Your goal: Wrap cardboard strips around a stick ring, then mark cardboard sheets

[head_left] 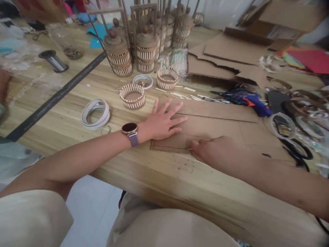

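The left hand (164,121) spreads flat on cardboard (218,127) mid-frame; the right hand (214,151) curls, its hold unclear. Black-handled scissors (306,146) lie right, stick-walled cups (135,103) upper centre.

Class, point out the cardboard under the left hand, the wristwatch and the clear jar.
Cardboard (218,127), head view: bare upper surface.
Wristwatch (130,128), head view: dark round dial.
Clear jar (62,40), head view: its side.

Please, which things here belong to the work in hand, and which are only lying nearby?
In the work:
cardboard sheet
left hand, spread on it
right hand, curled near its edge

Seemingly just lying about:
spool
glass jar
red sheet
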Demonstrator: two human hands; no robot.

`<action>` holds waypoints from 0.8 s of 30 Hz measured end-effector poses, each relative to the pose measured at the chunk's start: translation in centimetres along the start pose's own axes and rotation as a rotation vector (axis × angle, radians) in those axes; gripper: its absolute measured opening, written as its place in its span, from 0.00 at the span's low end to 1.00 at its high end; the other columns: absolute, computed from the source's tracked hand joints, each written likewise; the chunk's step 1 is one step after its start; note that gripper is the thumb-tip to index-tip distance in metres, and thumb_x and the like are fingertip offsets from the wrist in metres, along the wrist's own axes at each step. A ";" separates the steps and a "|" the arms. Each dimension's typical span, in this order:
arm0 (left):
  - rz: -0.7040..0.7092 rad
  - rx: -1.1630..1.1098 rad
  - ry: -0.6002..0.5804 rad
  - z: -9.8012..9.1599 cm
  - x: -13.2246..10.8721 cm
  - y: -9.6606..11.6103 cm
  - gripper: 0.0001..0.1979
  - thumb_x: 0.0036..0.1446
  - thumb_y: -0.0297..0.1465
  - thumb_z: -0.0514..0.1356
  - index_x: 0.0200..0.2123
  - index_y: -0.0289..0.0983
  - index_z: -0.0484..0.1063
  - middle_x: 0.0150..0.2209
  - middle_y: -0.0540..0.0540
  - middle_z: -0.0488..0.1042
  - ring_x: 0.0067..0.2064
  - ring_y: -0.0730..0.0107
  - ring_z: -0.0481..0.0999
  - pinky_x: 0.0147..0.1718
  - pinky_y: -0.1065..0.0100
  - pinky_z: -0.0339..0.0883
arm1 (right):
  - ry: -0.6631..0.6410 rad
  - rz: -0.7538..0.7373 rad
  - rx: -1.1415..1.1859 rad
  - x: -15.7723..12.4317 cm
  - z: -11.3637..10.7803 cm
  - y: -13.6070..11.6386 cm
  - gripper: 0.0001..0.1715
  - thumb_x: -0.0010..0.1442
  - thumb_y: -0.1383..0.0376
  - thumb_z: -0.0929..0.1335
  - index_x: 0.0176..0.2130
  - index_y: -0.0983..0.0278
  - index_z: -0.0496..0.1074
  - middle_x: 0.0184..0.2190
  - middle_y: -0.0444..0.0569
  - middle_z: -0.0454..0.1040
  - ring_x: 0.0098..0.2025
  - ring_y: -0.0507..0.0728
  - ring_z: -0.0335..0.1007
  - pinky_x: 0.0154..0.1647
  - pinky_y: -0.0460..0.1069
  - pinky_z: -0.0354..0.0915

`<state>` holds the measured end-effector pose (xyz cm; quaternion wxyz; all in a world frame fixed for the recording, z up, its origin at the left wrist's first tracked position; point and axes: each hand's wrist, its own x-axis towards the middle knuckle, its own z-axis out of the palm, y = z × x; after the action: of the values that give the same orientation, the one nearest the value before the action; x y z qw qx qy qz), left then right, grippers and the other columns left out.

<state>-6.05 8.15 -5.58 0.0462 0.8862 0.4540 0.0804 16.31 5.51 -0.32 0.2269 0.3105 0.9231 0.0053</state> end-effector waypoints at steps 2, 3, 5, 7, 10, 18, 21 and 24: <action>0.017 0.064 0.084 -0.4 -0.6 0.4 0.23 0.70 0.42 0.52 0.64 0.43 0.66 0.73 0.38 0.47 0.72 0.35 0.42 0.63 0.26 0.31 | -0.020 -0.047 -0.072 0.7 -0.6 -0.8 0.14 0.63 0.76 0.62 0.40 0.64 0.74 0.27 0.51 0.79 0.29 0.61 0.77 0.21 0.49 0.52; 0.024 0.088 0.116 -0.5 -1.0 0.5 0.23 0.70 0.40 0.52 0.64 0.40 0.67 0.72 0.36 0.48 0.72 0.37 0.43 0.64 0.28 0.33 | -0.009 -0.051 -0.081 1.3 -0.9 -1.2 0.16 0.62 0.77 0.61 0.41 0.64 0.74 0.27 0.52 0.79 0.30 0.61 0.78 0.22 0.49 0.53; 0.020 0.103 0.130 -0.5 -1.7 0.6 0.22 0.72 0.38 0.49 0.63 0.37 0.66 0.72 0.34 0.50 0.72 0.39 0.45 0.66 0.32 0.38 | 0.008 -0.058 -0.080 2.5 -1.5 -2.0 0.19 0.60 0.80 0.61 0.44 0.65 0.74 0.29 0.52 0.80 0.31 0.60 0.79 0.22 0.49 0.55; -0.015 0.083 0.094 -0.1 -2.3 0.5 0.23 0.72 0.38 0.48 0.65 0.36 0.64 0.72 0.33 0.50 0.72 0.40 0.47 0.66 0.35 0.43 | 0.007 -0.062 -0.072 3.7 -1.8 -2.5 0.21 0.58 0.81 0.62 0.46 0.66 0.74 0.30 0.52 0.80 0.31 0.59 0.79 0.22 0.48 0.55; -0.074 0.053 0.040 0.7 -2.7 -0.1 0.26 0.72 0.40 0.47 0.67 0.36 0.60 0.71 0.32 0.50 0.71 0.40 0.49 0.66 0.39 0.46 | -0.021 -0.069 -0.060 4.5 -1.7 -2.5 0.20 0.57 0.81 0.63 0.45 0.66 0.74 0.27 0.49 0.79 0.30 0.58 0.79 0.21 0.48 0.54; -0.082 0.043 0.050 1.2 -2.8 -0.5 0.28 0.72 0.43 0.44 0.69 0.37 0.57 0.72 0.34 0.51 0.72 0.44 0.49 0.67 0.43 0.43 | -0.135 -0.017 -0.088 1.3 -1.4 -1.0 0.17 0.57 0.80 0.65 0.41 0.66 0.75 0.30 0.50 0.79 0.31 0.59 0.79 0.20 0.48 0.55; -0.086 0.041 0.056 1.4 -2.8 -0.6 0.28 0.72 0.44 0.44 0.69 0.39 0.57 0.72 0.35 0.51 0.72 0.45 0.49 0.67 0.43 0.43 | -0.156 0.052 -0.029 0.2 -0.8 -0.2 0.14 0.61 0.76 0.64 0.44 0.66 0.75 0.27 0.51 0.78 0.30 0.59 0.78 0.22 0.48 0.58; -0.081 0.046 0.067 1.7 -2.8 -0.8 0.28 0.72 0.44 0.43 0.69 0.40 0.57 0.72 0.35 0.51 0.71 0.44 0.50 0.67 0.41 0.44 | -0.134 0.127 0.061 -0.8 0.6 0.9 0.12 0.65 0.69 0.64 0.45 0.65 0.75 0.25 0.50 0.77 0.27 0.58 0.76 0.23 0.48 0.59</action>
<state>-8.00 6.28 -7.66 0.0137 0.8646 0.4927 0.0978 17.63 5.74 -0.43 0.2776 0.3748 0.8841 -0.0292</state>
